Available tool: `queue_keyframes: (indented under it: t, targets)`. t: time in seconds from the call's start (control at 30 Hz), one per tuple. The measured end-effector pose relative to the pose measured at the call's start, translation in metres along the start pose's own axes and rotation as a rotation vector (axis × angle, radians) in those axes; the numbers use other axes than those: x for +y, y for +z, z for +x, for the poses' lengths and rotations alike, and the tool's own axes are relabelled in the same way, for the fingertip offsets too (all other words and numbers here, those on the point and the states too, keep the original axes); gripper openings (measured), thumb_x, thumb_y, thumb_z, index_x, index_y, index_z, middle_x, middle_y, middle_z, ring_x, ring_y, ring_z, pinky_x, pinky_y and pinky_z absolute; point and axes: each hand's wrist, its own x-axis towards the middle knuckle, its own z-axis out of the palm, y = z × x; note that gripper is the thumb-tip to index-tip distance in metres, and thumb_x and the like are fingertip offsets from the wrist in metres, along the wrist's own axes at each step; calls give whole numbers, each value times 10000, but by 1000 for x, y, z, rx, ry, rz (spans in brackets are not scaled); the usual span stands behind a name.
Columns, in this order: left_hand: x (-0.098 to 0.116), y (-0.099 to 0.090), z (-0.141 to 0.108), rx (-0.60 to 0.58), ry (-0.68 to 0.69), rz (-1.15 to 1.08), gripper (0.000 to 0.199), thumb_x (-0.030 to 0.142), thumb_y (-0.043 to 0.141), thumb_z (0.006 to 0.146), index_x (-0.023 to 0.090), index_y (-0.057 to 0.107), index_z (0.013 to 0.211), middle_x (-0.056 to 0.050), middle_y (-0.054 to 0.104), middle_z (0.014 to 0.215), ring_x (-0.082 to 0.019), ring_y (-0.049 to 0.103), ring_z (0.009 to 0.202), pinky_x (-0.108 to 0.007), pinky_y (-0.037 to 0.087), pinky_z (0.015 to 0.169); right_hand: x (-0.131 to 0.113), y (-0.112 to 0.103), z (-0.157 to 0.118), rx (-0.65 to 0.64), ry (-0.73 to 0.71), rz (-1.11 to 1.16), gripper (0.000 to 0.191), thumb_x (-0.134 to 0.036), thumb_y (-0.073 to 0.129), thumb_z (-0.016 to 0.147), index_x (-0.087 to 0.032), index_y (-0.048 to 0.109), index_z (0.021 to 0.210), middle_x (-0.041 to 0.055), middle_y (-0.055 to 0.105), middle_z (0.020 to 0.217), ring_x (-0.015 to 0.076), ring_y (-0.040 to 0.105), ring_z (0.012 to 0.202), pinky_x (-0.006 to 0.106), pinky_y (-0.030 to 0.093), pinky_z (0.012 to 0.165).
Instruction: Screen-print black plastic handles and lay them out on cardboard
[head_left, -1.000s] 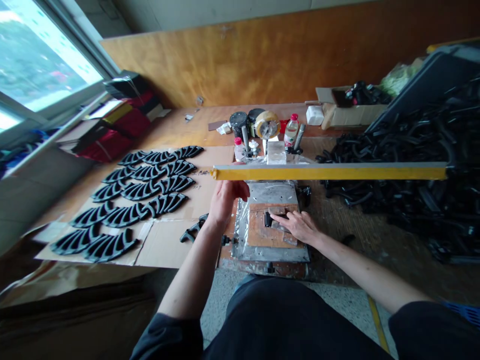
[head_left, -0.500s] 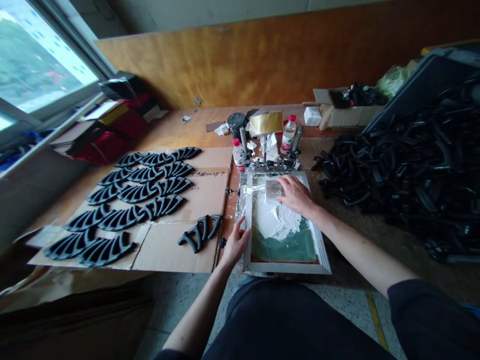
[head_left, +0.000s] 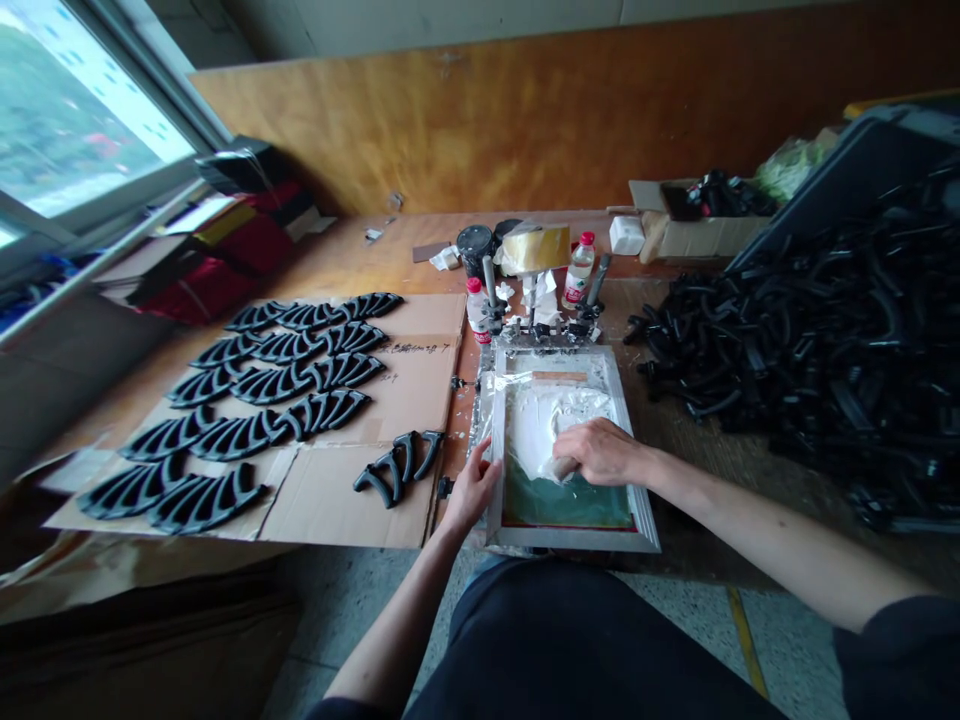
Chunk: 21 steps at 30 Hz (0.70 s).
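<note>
A screen printing frame [head_left: 641, 500] with a metal rim and green mesh lies in front of me, thick white ink [head_left: 529, 425] spread over its mesh. My left hand [head_left: 472, 490] holds the left rail, thumb on top and fingers along the outer side. My right hand [head_left: 604, 452] is closed around a small scraper [head_left: 564, 466] at the lower edge of the ink; most of that tool is hidden by the fingers. A narrow brown strip [head_left: 559, 376] lies across the far end of the mesh. Behind the frame stands its hinge clamp [head_left: 532, 335].
Rows of black curved, ribbed parts [head_left: 240, 435] lie on cardboard [head_left: 330, 500] at the left. A large heap of black parts [head_left: 795, 340] fills the right. Bottles with red caps [head_left: 579, 270], a dark tub [head_left: 475, 250] and a carton [head_left: 697, 235] stand behind.
My right hand has come from the far end of the mesh toward me and closed into a tighter grip. The grey plate seen under it is no longer visible; the brown strip shows there. My left hand stays put.
</note>
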Motion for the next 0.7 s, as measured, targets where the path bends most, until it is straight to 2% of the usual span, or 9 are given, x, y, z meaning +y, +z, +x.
queue_keyframes:
  t: [0.07,0.13,0.23,0.33,0.4,0.5,0.57,0.63,0.7]
  targets:
    - [2,-1,-1,-1,-1,-21,613,545,526,853,251,490,1390,19,575,743,-133,534,657,-225,388,590,2,2,4,85,64,-16,217,-37,550,743,-213,649,823,7,689,846,170,615,818,247,399,655]
    - [4,-2,-3,-11,1,-39,613,545,537,845,259,492,1385,27,572,729,-125,518,633,-220,380,576,-1,11,3,165,61,-36,247,-27,534,767,-194,666,892,40,698,922,178,620,848,256,417,685]
    - [5,-3,-4,-7,-1,-65,620,547,549,840,253,489,1382,36,553,704,-111,480,591,-213,357,552,-7,22,-6,167,1,11,242,-48,556,794,-193,675,946,44,701,951,167,630,822,251,435,690]
    - [7,-4,-5,-12,-1,-105,633,546,557,842,234,482,1387,39,528,685,-102,461,573,-205,341,533,-6,15,-2,180,96,80,148,-147,630,822,-225,678,939,5,705,891,158,641,779,243,443,665]
    - [13,-7,-7,-49,-4,-155,672,549,574,834,228,453,1411,38,536,681,-103,468,570,-200,341,523,1,1,15,257,216,92,188,-224,673,831,-249,672,1017,0,716,952,168,655,820,254,463,697]
    - [36,-17,-15,-60,-2,-253,694,579,575,832,229,453,1418,7,603,740,-123,526,623,-209,390,548,23,-28,42,368,379,68,458,-287,706,823,-308,586,1264,13,715,1095,192,666,889,288,487,754]
    - [57,-25,-21,-27,7,-324,649,628,508,853,225,521,1362,-17,640,792,-140,562,667,-224,430,580,47,-50,43,408,482,69,517,-350,685,839,-317,544,1335,15,736,1010,193,672,811,295,492,721]
    - [82,-33,-25,-7,12,-398,650,691,401,868,208,601,1255,-25,647,782,-142,567,643,-235,443,571,76,-66,27,498,600,102,427,-398,611,885,-275,593,1294,14,741,862,181,667,727,279,488,684]
    - [107,-38,-23,4,52,-462,684,730,318,869,197,638,1153,-30,651,777,-139,571,620,-239,448,554,104,-72,-1,620,739,121,329,-360,530,928,-189,671,1171,26,734,769,159,665,684,245,485,659]
